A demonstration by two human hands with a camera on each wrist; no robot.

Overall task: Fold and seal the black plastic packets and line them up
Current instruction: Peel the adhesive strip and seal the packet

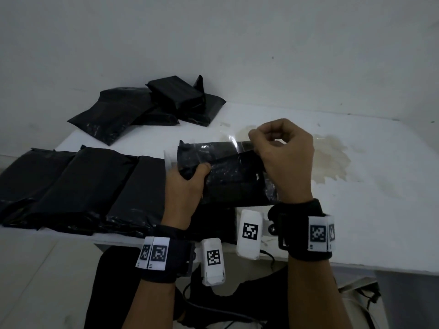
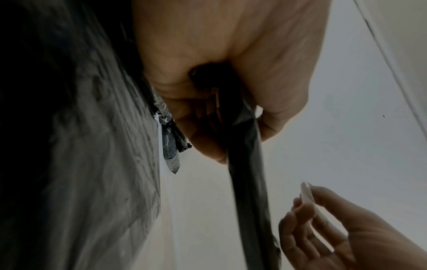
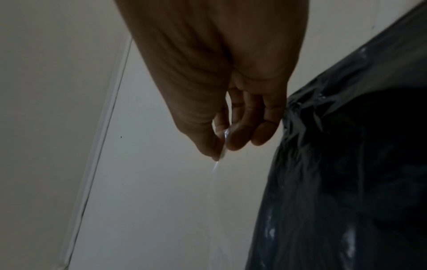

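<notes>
the right hand (image 1: 285, 157) pinches a clear strip (image 1: 234, 138) between thumb and fingertips, the other fingers curled into a loose fist above the far edge of the packet being worked on. in the right wrist view the same grip shows from below: thumb and fingers (image 3: 233, 135) pressed together on the thin shiny strip (image 3: 223, 151), which trails down from the pinch. the wrist is raised and bent, knuckles pointing away from the person.

the left hand (image 1: 184, 186) grips the left end of the black packet (image 1: 228, 172), thumb on top and fingers wrapped under its folded flap. the left wrist view shows the fingers (image 2: 203, 127) closed around a dark edge of plastic (image 2: 247, 182), with the right hand (image 2: 335, 228) low in that picture holding the pale strip (image 2: 308, 195).

the packet sits lifted just above the near middle of the white table (image 1: 368, 186), tilted toward the person. to its left a row of black packets (image 1: 71, 188) lies side by side along the table's near edge, touching one another. farther back on the left a loose pile of black packets (image 1: 152, 103) lies overlapped near the wall (image 1: 213, 43). a pale stain (image 1: 332, 160) marks the table just right of the right hand. both forearms carry black wrist straps (image 1: 306, 231) with white marker tags.
</notes>
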